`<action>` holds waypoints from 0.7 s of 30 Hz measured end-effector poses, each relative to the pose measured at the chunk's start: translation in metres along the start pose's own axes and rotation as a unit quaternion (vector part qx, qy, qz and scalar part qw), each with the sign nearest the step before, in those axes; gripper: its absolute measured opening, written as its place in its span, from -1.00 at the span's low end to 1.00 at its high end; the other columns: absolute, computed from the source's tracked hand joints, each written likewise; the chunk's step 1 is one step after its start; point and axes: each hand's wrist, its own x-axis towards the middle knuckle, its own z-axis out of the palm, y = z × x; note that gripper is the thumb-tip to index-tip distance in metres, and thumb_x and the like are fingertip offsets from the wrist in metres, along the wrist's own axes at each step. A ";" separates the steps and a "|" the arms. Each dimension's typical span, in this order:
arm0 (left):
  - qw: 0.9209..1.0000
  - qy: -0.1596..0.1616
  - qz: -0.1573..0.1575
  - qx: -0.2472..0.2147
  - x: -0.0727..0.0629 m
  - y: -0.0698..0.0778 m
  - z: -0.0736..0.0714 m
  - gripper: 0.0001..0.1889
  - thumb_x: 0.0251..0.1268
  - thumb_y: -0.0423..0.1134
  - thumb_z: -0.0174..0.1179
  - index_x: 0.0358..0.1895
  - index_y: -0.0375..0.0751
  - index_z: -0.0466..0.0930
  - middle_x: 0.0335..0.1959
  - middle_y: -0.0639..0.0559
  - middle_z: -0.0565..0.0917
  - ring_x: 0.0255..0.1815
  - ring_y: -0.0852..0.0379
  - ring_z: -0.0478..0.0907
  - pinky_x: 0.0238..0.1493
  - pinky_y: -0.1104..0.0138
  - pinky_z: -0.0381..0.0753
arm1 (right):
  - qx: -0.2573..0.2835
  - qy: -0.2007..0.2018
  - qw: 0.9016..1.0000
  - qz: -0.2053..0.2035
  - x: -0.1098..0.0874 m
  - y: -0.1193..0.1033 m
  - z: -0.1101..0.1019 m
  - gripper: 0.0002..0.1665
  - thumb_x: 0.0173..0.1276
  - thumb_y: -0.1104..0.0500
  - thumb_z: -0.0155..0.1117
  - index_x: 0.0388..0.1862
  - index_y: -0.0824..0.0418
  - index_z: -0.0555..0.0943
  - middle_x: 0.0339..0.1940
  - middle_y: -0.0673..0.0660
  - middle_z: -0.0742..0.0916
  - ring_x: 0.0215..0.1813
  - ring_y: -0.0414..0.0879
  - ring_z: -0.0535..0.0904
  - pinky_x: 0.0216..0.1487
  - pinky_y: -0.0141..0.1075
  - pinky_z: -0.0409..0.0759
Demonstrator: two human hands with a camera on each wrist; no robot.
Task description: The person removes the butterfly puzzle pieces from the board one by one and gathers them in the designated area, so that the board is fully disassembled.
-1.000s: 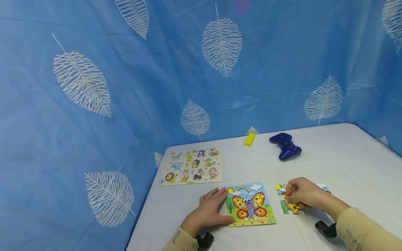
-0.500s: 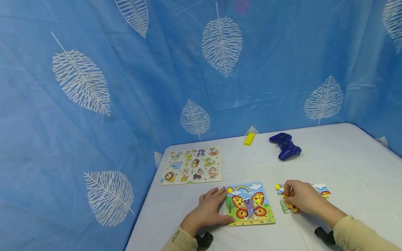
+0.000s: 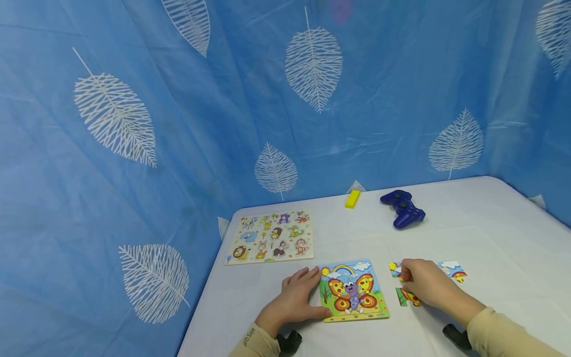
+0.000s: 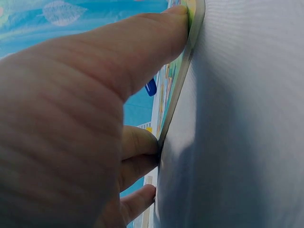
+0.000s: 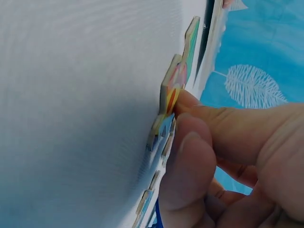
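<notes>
My left hand (image 3: 294, 297) lies with fingers spread along the left side of a square butterfly jigsaw puzzle (image 3: 354, 292). Its thumb rests on the near left corner in the left wrist view, where the puzzle's edge (image 4: 178, 90) shows, and the fingertips are at the far left corner. To the right of the puzzle, my right hand (image 3: 426, 282) has curled fingers and pinches a yellow and orange puzzle piece (image 5: 171, 97) at the tabletop. A green and red piece (image 3: 403, 296) shows beside that hand, which hides part of the group.
More sky and rainbow pieces (image 3: 454, 270) lie behind the right hand. An animal puzzle board (image 3: 272, 235) is at the back left of the white table (image 3: 504, 238). A yellow block (image 3: 352, 199) and a blue game controller (image 3: 403, 209) sit toward the back edge, before a blue curtain (image 3: 379, 99).
My right hand has shifted slightly left and nearer to me over the pieces, uncovering more of the rainbow piece behind it. The left hand keeps its place on the puzzle.
</notes>
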 end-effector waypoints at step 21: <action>1.000 -0.002 0.002 0.006 0.002 -0.001 0.000 0.10 0.09 0.47 0.35 0.65 0.04 0.17 0.67 0.15 0.16 0.68 -0.07 0.03 0.49 -0.24 0.11 | 0.359 0.005 0.931 0.060 0.063 -0.090 0.019 -0.71 0.48 0.05 0.31 -0.20 0.30 0.65 -0.56 0.01 0.52 -0.57 -0.13 0.32 -0.54 -0.29 0.35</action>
